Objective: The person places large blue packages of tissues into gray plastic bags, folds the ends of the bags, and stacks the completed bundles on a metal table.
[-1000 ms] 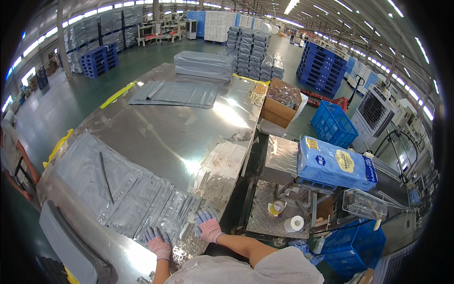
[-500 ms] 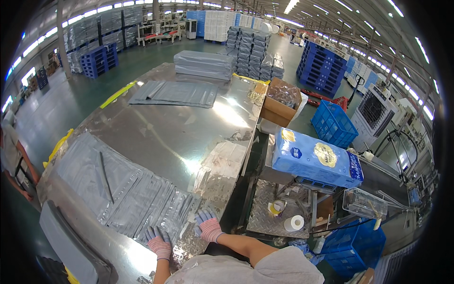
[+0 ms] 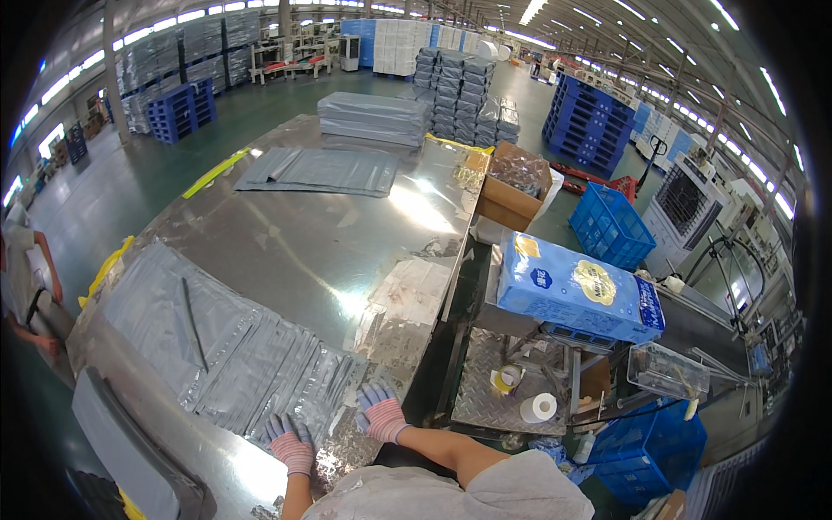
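Both my hands wear striped gloves with grey fingers. My left hand [image 3: 290, 440] lies on the near end of a fanned row of grey plastic bags [image 3: 251, 360], its fingers stretched out. Just right of that row, my right hand [image 3: 381, 412] rests on the worn metal tabletop [image 3: 325, 234], fingers extended and apart. Neither hand grips anything. A narrow dark strip [image 3: 192, 325] lies across the bags. Farther back on the table are a thin flat pile of grey bags [image 3: 321, 172] and a thicker stack of them [image 3: 373, 119].
To the right, a blue printed package [image 3: 581, 286] lies above a metal platform [image 3: 494, 381] carrying a white roll [image 3: 539, 408] and a tape roll [image 3: 509, 378]. An open carton [image 3: 516, 186] and a blue crate [image 3: 612, 225] stand beyond. Another person [image 3: 35, 286] is at the far left.
My hands and the bags stay practically where they were. The person at the far left has changed position, with arms and body now more in view.
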Available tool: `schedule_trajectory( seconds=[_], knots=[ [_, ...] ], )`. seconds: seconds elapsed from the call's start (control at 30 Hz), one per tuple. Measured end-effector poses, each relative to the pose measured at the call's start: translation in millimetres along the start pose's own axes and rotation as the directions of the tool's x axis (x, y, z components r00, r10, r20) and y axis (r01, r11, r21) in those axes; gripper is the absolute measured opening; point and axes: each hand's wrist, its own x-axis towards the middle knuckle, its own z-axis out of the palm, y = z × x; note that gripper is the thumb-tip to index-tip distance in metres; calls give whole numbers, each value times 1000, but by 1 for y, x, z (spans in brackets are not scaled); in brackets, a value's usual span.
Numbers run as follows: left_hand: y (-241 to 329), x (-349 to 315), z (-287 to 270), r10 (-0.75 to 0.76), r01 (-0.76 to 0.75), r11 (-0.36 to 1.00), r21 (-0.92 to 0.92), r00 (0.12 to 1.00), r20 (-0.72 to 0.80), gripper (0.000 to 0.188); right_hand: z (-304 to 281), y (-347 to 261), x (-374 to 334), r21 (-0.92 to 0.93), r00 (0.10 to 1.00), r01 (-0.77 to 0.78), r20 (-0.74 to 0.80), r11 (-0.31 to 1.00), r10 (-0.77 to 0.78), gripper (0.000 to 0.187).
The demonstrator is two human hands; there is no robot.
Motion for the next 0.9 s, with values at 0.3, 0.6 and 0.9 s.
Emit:
schedule_trajectory(
  seconds=[0.3,0.6,0.9],
  knots=[
    [-2,0,4,8,-8,999,33,1000,2,55,-3,-1,1,-8,1000,10,-19,1000,-10,57],
    [-3,0,6,6,-5,999,34,1000,-15,55,-1,0,-1,-1,1000,1,3,1000,-1,59],
    [-3,-1,7,8,-8,999,38,1000,-15,54,3,1,-1,-2,1000,3,-5,1000,-3,59]
  ],
)
